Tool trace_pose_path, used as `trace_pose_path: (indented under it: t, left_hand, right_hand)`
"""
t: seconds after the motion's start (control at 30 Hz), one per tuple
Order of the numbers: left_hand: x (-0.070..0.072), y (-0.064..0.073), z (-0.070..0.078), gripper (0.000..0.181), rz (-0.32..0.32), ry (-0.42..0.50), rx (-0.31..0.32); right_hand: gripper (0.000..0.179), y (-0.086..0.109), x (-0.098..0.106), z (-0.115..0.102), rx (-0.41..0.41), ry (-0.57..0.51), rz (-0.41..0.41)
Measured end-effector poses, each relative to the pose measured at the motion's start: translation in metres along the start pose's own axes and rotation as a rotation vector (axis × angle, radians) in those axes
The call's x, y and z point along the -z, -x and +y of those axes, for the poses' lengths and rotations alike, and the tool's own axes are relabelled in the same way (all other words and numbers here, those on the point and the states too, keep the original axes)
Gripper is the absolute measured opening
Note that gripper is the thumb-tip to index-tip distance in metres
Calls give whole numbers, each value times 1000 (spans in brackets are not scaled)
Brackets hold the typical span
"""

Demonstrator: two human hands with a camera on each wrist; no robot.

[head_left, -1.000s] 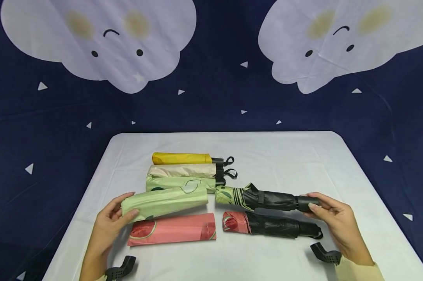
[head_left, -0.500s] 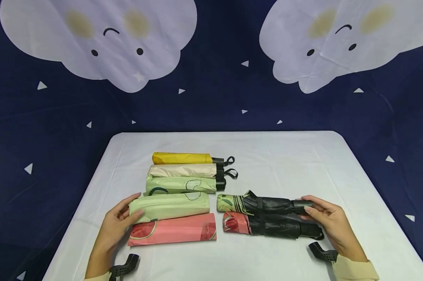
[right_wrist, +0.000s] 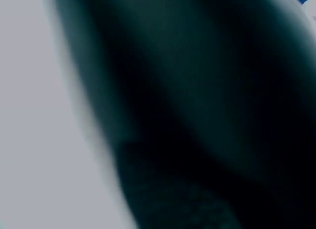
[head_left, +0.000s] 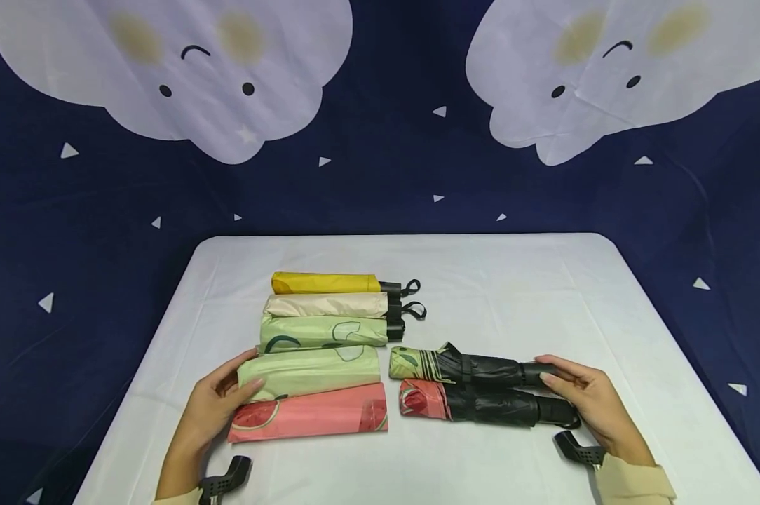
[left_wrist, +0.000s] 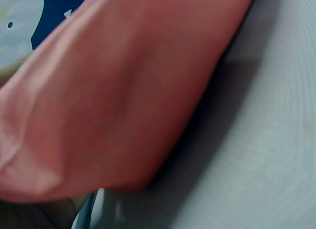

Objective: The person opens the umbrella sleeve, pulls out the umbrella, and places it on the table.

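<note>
My left hand (head_left: 219, 400) grips the left end of a light green umbrella sleeve (head_left: 313, 372), thumb on top and fingers behind. Just in front of that sleeve lies a pink watermelon-print sleeve (head_left: 320, 415), which fills much of the left wrist view (left_wrist: 123, 91). At the right, my right hand (head_left: 585, 396) pinches the black handle of a folded umbrella (head_left: 490, 369) with a green patterned tip. A second folded umbrella (head_left: 493, 405), black with a pink watermelon tip, lies alongside it. Dark, blurred umbrella parts (right_wrist: 187, 91) crowd the right wrist view.
Behind the green sleeve, three sleeved umbrellas lie in a row: yellow (head_left: 326, 283), cream (head_left: 329, 306) and light green (head_left: 317, 331), handles pointing right. All rest on a white table (head_left: 512, 280). A dark blue cloth (head_left: 392, 140) with cloud prints hangs beyond.
Both hands have moved inward and down. The light green sleeve has come to lie beside the pink one, and the green-tipped umbrella has shifted left, against the pink-tipped one.
</note>
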State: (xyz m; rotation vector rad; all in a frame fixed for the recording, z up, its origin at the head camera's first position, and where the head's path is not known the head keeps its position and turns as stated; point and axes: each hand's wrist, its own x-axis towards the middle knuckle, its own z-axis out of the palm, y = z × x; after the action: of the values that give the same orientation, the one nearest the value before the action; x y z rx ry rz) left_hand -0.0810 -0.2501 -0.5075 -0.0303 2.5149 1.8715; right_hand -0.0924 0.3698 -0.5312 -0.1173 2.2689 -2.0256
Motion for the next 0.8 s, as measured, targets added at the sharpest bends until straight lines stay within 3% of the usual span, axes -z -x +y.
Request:
trace_pose_path:
  t: [0.1,0.37,0.5,0.63,0.8]
  left_hand:
    - [0,-1,0,57,10,-7,-17]
    - [-6,-4,-3,53,18,-30,-32]
    - [-7,-5,-3,59,2,4,-41]
    - [-6,-3,-1,63,20,-71,-39]
    - [-2,1,5,68,65,-220,-15]
  right_hand:
    - [40,0,-1,0,11,63,25]
    - [41,-1,-2,-4,44,97,48]
    - [41,0,-4,-10,82,258,67]
    - [40,1,-4,-15,120,407,81]
    - [37,2,-5,-23,98,520,103]
